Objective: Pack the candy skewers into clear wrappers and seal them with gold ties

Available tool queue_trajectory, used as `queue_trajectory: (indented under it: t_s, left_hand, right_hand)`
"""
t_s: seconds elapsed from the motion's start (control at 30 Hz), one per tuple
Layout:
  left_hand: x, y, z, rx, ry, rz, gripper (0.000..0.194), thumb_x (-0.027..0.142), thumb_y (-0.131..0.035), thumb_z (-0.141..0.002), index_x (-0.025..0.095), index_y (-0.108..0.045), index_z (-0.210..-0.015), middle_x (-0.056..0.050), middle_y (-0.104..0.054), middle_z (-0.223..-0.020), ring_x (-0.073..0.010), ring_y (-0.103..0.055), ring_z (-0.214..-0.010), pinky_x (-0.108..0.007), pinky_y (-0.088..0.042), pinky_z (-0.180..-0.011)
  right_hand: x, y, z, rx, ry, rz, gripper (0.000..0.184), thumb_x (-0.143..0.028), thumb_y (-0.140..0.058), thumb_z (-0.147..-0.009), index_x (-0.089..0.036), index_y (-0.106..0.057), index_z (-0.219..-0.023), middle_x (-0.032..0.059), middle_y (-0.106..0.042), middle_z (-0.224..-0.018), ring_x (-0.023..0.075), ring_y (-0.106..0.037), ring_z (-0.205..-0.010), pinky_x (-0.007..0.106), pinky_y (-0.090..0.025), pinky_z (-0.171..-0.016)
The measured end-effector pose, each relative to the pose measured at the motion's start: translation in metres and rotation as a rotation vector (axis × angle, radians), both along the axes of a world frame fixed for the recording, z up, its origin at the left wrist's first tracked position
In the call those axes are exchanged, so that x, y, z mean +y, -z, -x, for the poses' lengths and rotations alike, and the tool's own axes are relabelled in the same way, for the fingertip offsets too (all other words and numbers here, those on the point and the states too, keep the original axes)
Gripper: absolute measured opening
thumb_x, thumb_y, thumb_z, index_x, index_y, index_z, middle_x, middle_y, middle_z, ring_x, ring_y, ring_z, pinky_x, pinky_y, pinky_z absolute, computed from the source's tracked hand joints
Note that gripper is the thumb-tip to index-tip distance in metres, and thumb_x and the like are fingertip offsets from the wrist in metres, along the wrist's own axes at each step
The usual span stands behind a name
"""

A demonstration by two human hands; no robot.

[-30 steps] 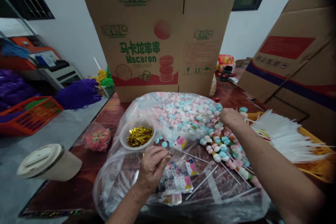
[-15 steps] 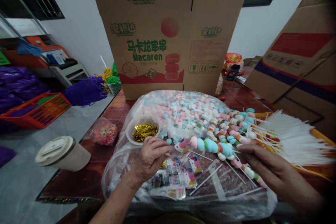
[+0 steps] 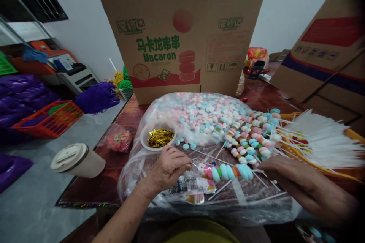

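Note:
My left hand (image 3: 172,167) is closed in a pinch on the edge of a small clear bag (image 3: 203,166) with colourful print. The bag lies around the left end of a marshmallow skewer (image 3: 227,172); how far it reaches along the skewer is hard to see. Blue, pink, green and orange pieces are threaded on that skewer, which lies nearly level. At its right end my right hand (image 3: 296,182) is closed on the stick, fingertips partly hidden. Below the skewer lies a stack of printed clear bags (image 3: 188,183). Just behind my left hand stands a white bowl (image 3: 144,141) of gold twist ties (image 3: 160,138).
A large clear bag of marshmallows (image 3: 199,112) covers the table's middle, with finished skewers (image 3: 251,136) beside it. White sticks (image 3: 327,140) fill an orange basket (image 3: 349,133) at right. A cardboard box (image 3: 168,15) stands behind. At left are a cup (image 3: 82,161) and a candy bag (image 3: 119,140).
The skewer has come down and lies more level, its left end now against the printed bag by my left hand. Both hands keep their pinch. The camera view has shifted slightly.

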State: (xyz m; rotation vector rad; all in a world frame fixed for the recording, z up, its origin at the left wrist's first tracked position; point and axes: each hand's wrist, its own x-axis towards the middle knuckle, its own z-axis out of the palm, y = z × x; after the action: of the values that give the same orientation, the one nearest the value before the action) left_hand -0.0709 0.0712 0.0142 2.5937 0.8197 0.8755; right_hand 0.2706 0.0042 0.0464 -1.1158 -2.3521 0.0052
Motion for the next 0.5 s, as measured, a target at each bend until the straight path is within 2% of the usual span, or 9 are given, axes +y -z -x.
queue_trajectory:
  t_s: [0.13,0.33,0.43,0.5]
  left_hand:
    - [0.0,-0.002,-0.003,0.002,0.009,0.061,0.021,0.027,-0.045,-0.088,0.018,-0.064,-0.087,-0.002,-0.068,-0.081,-0.0132,-0.059,-0.077,-0.031,-0.035,-0.08]
    - [0.003,-0.007,-0.003,0.031,0.086,0.25,0.031,0.03,-0.039,-0.09,0.017,-0.063,-0.076,-0.001,-0.065,-0.069,-0.0122,-0.057,-0.069,-0.027,-0.038,-0.075]
    - [0.002,-0.009,-0.006,0.04,0.089,0.305,0.033,0.03,-0.038,-0.09,0.016,-0.064,-0.074,-0.002,-0.065,-0.068,-0.0121,-0.056,-0.068,-0.025,-0.038,-0.073]
    - [-0.001,-0.01,-0.009,0.065,0.08,0.344,0.035,0.032,-0.035,-0.091,0.016,-0.065,-0.083,-0.003,-0.065,-0.073,-0.0131,-0.055,-0.072,-0.026,-0.038,-0.075]
  right_hand:
    - [0.003,0.001,-0.001,0.009,0.019,0.05,0.023,-0.026,-0.049,-0.086,-0.031,-0.055,-0.107,0.0045,-0.068,-0.089,0.0182,-0.065,-0.078,0.025,-0.054,-0.064]
    - [0.001,-0.004,0.008,-0.047,-0.055,-0.127,0.032,-0.018,-0.047,-0.081,-0.027,-0.052,-0.112,0.0068,-0.067,-0.088,0.0196,-0.063,-0.08,0.028,-0.052,-0.068]
    - [-0.003,-0.003,0.013,-0.034,-0.059,-0.076,0.028,-0.018,-0.045,-0.084,-0.028,-0.053,-0.109,0.0048,-0.067,-0.087,0.0173,-0.064,-0.079,0.025,-0.052,-0.067]
    - [-0.004,-0.001,0.015,-0.002,-0.014,-0.036,0.024,-0.02,-0.045,-0.085,-0.028,-0.053,-0.106,0.0036,-0.067,-0.087,0.0165,-0.064,-0.077,0.024,-0.052,-0.066]
